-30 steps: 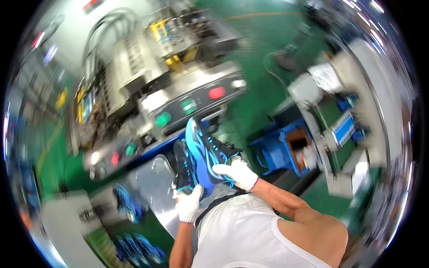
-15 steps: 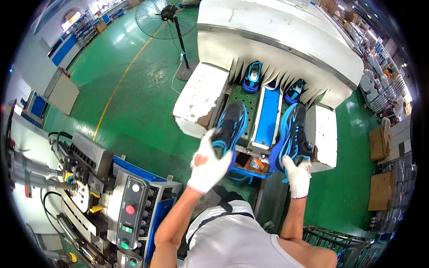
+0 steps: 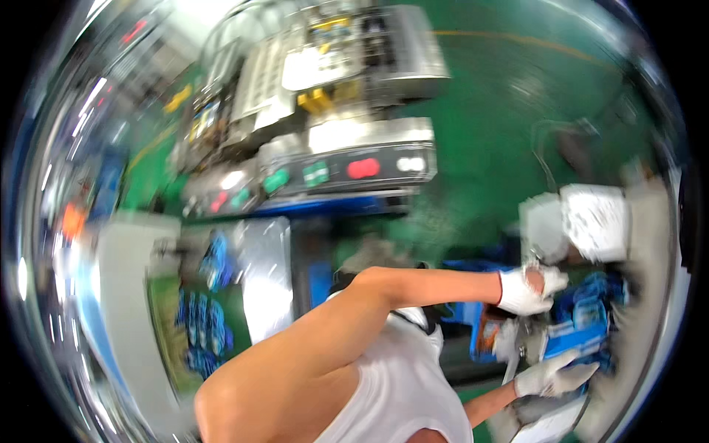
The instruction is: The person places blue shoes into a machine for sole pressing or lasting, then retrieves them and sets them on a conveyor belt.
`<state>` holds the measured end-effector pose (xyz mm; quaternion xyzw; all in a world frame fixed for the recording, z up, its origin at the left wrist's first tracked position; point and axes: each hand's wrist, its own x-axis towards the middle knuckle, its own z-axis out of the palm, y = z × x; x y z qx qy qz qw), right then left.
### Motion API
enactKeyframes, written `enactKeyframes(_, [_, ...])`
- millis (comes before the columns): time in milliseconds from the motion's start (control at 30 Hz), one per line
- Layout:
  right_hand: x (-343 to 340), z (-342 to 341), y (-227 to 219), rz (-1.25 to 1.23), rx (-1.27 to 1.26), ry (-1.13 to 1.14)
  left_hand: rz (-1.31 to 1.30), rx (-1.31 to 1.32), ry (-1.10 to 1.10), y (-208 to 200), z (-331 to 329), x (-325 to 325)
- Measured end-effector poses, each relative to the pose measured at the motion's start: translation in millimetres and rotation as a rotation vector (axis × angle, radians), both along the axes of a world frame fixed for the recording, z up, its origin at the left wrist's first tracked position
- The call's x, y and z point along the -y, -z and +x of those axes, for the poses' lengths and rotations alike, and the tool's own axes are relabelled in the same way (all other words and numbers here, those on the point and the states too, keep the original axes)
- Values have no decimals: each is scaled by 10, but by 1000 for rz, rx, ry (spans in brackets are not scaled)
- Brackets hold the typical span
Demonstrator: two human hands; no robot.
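Motion smears the whole head view. At the right, my gloved left hand [image 3: 529, 290] is beside a dark shoe with bright blue trim [image 3: 591, 310], its fingers apart and nothing visible in them. Lower down, my gloved right hand [image 3: 554, 375] stretches its fingers toward another dark blue shoe [image 3: 604, 359], which it partly covers. Whether either hand touches a shoe, I cannot tell. Between the shoes runs a blue strip [image 3: 574, 341] along the machine's opening.
A control panel [image 3: 332, 173] with red, green and white buttons faces me, machinery behind it. At left, several blue shoes [image 3: 203, 325] sit by a shiny metal plate [image 3: 267, 277]. A worn white block [image 3: 594, 221] flanks the opening. Green floor [image 3: 502, 111] extends beyond.
The head view has swung left, so the shoe machine now lies at the right and the control panel ahead. Both hands have let go of the shoes they held, now at the machine's opening.
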<state>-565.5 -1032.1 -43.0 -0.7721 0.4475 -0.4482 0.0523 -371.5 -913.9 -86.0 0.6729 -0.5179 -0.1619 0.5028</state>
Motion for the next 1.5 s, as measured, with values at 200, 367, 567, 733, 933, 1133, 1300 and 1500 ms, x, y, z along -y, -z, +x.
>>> enactKeyframes(200, [-1865, 1446, 966, 1100, -647, -1323, 725, -246, -637, 834, -116, -3473])
enactKeyframes(367, [-3193, 1844, 1076, 1002, -934, -1625, 897, -399, -1796, 1748, -2376, -6460])
enactKeyframes(567, [-4769, 1800, 1178, 409, -1313, -1695, 887, -390, -2525, 1285, -4755, -8570])
enactKeyframes(733, [-5585, 1486, 1255, 335, -1500, -1737, 1079, -742, -2292, 993, -4671, -9211])
enactKeyframes(933, [-6033, 1428, 1429, 138, -1721, -1877, 1006, -716, -2363, 2073, -4657, -8700])
enactKeyframes(1133, [-6628, 1170, 1425, 454, -1678, -1985, 688, -955, -2358, 1183, -4448, -8353])
enactKeyframes(1300, [-6897, 1118, 1384, 1509, -1504, -1967, -157, -810, -2296, 118, -3620, -7523])
enactKeyframes(1500, [-6757, 1437, 1471, 1065, -1270, -2599, -75, -646, -1560, -656, -2590, -7448])
